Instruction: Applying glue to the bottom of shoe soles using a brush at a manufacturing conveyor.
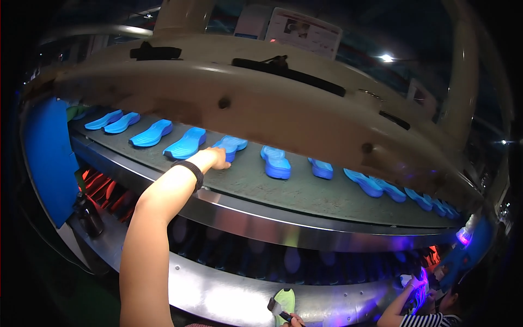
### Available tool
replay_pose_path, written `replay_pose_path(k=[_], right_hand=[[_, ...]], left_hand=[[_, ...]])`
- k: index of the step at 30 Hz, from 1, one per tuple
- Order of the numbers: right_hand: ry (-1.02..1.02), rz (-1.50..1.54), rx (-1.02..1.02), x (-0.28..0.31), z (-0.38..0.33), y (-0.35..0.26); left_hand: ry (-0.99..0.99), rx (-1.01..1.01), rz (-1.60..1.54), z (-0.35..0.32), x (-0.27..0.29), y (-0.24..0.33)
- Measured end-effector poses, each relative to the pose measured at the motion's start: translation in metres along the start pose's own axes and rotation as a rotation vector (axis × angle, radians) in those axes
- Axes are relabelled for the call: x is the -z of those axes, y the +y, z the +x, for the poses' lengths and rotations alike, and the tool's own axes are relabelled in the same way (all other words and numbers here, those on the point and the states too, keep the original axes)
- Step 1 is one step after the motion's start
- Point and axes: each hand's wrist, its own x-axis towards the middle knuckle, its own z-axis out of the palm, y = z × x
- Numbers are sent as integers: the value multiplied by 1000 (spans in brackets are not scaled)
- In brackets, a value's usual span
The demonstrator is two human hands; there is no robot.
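My left arm reaches across to the belt, with a black band on its wrist. My left hand (pixel 219 158) is closed on the near end of a blue shoe sole (pixel 233 143) lying on the dark conveyor belt (pixel 239 179). More blue soles (pixel 186 144) lie spaced along the belt on both sides. At the lower edge, partly cut off, my right hand (pixel 296 321) grips a brush (pixel 279 309) with a dark handle. Its head overlaps a yellow-green shoe sole (pixel 286 299) by the metal ledge; whether they touch, I cannot tell.
A beige machine hood (pixel 294 109) hangs low over the belt. A metal rail (pixel 245 218) edges the belt, above a shiny ledge (pixel 218 294). A dark bottle (pixel 89 215) stands at left. At lower right, a person in a striped sleeve (pixel 430 320) works under purple light.
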Motion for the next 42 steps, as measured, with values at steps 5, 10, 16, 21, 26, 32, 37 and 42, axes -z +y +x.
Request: replay_pose_path(k=[5, 10, 16, 21, 26, 32, 37, 42], right_hand=[[-30, 56, 19, 18, 15, -13], [-28, 118, -35, 37, 0, 0], [54, 177, -18, -1, -28, 0], [-9, 33, 278, 13, -11, -9], [44, -48, 376, -13, -13, -24], [15, 1, 401, -22, -18, -27], [-72, -96, 337, -39, -25, -27], [-151, -358, 285, -73, -21, -8]], left_hand=[[-40, -124, 27, 15, -8, 21], [-83, -396, -137, 10, -9, 61], [-90, -631, -411, -63, 1, 83], [177, -486, -735, -140, -14, 77], [542, -155, -1883, -221, -72, 68], [-583, -266, -2218, -291, -157, 22], [-1319, -13, -2238, -328, -214, 47], [-1159, 75, -2465, -357, -231, 84]])
